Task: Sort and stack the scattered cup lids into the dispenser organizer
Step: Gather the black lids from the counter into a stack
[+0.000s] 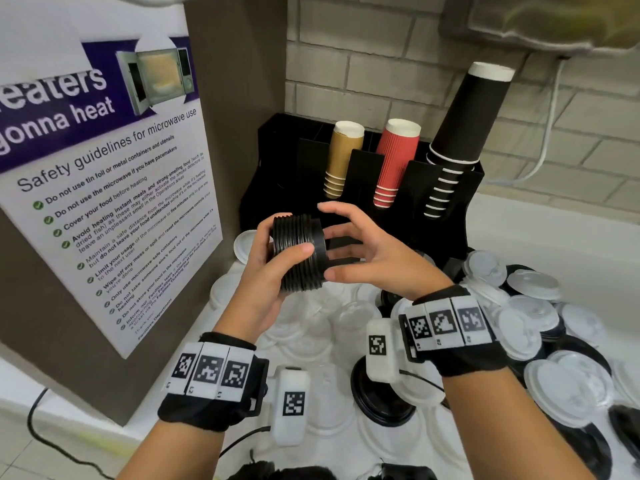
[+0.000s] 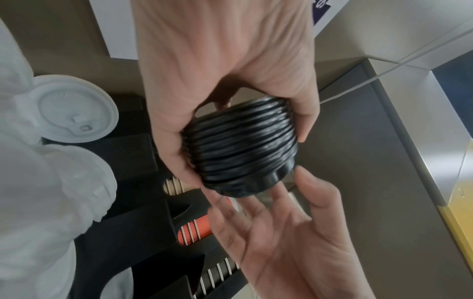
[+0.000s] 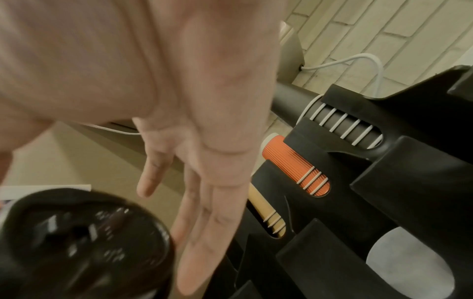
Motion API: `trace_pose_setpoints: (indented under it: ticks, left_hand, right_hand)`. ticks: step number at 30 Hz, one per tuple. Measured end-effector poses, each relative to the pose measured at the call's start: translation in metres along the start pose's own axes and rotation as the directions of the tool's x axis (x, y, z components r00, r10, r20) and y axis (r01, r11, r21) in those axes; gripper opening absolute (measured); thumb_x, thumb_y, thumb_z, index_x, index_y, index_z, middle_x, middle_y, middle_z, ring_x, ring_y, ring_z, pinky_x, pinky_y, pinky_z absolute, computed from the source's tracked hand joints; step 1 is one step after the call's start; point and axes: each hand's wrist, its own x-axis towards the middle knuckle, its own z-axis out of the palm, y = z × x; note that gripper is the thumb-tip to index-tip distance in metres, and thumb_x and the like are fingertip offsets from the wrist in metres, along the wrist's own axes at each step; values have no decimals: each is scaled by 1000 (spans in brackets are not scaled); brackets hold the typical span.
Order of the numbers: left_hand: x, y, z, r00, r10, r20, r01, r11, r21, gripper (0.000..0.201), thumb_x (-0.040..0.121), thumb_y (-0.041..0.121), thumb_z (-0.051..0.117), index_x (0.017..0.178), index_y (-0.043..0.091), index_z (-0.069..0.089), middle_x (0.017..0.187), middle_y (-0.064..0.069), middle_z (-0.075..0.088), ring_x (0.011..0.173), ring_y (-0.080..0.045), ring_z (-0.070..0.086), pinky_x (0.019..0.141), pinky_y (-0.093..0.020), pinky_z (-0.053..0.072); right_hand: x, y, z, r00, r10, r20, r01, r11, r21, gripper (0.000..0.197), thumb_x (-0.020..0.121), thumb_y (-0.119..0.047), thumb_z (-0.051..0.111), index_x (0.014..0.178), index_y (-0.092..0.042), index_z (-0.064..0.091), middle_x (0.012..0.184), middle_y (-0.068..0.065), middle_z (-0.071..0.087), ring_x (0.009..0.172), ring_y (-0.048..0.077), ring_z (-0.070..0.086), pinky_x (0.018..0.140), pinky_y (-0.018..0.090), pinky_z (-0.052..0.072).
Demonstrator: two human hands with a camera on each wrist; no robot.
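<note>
The left hand [image 1: 277, 268] is gripping a stack of black lids [image 1: 300, 252] on its side, thumb curled over the near rim and the fingers [image 2: 304, 123] wrapping the far side, holding it in the air in front of the black organizer [image 1: 446, 216]. The right hand [image 1: 367, 251] is hovering at the stack's right end with its fingers [image 3: 204, 232] spread and straight; whether the tips are touching the end lid cannot be told for sure, and they are not curling round anything. The organizer's upper slots are already holding nested paper cups: a tan stack [image 1: 341, 161], a red stack [image 1: 393, 164] and a tall black stack [image 1: 460, 133]. Judging by this, the work is sitting somewhere in its early or middle part: one batch of black lids is gathered and squared up but not yet set into a slot. In the right wrist view, a white shape is showing through a lower opening of the organizer, possibly lids already loaded, though that is unclear. Plenty is left: white lids [image 1: 561, 386] and more black lids [image 1: 381, 403] are lying mixed and overlapping across the surface [image 1: 540, 230] below and to the right of the hands, and one white lid [image 2: 74, 109] is resting just beside the organizer's left side.
</note>
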Motion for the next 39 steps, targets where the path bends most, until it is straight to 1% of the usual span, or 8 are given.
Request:
trace_pose_setpoints:
  ticks: [3,9,12,16,22,31,35,39]
  left_hand:
    - [0,3,-7,996,33,-87,-36,999,-31,57,65,24,74,118,24,51,104,2,63,88,-12,67,64,-39,58]
    - [-4,11,-15,994,50,-101,-52,998,-25,68,58,32,77,121,23,51,105,1,62,87,-9,68,64,-34,57]
    - [-9,10,-16,995,49,-91,-51,999,-19,71,57,35,76,122,23,51,102,4,63,88,-10,67,64,-35,57]
    - [-13,9,-18,995,42,-94,-44,999,-14,66,60,32,77,120,23,51,100,6,64,89,-8,67,64,-34,56]
    - [-14,8,-16,995,24,-98,-25,1000,-8,68,61,30,77,124,24,50,107,4,62,89,-8,68,64,-35,57]
    - [-16,2,-5,999,-10,-51,11,1000,18,78,58,37,76,130,25,48,114,1,60,100,-16,64,69,-36,57]
    - [-17,2,1,999,3,-37,-2,1000,26,76,58,38,75,129,24,49,111,4,62,97,-12,65,70,-36,58]
    - [-16,2,3,999,18,-45,-18,1000,2,71,59,37,76,124,25,51,110,2,61,98,-14,65,73,-37,58]
  right_hand:
    - [4,2,-8,984,177,7,-169,948,-269,62,81,-17,76,133,-28,45,125,3,56,111,17,60,93,25,51]
    - [16,23,21,735,674,72,-176,293,-940,82,71,-46,80,132,-15,36,97,-1,55,78,14,51,67,29,46]
    - [20,30,32,744,666,51,-101,188,-977,81,74,-35,79,135,-15,30,87,0,51,67,13,48,63,32,47]
    - [22,20,25,828,554,-90,-161,82,-983,89,77,-40,76,145,-21,21,134,13,42,118,31,47,88,42,47]
    - [-14,-3,37,810,561,170,41,236,-971,78,70,-59,75,126,-15,44,117,4,54,105,23,53,78,32,43]
    - [-55,26,63,780,583,227,342,-94,-935,103,68,-38,81,143,-23,12,123,12,49,114,29,42,93,39,31]
    - [-57,29,52,826,502,258,272,48,-961,96,64,-42,80,135,-24,19,116,9,48,104,26,42,87,38,29]
    - [-45,21,32,936,292,198,63,413,-908,82,61,-45,80,121,-30,27,111,-1,48,101,22,43,87,36,32]
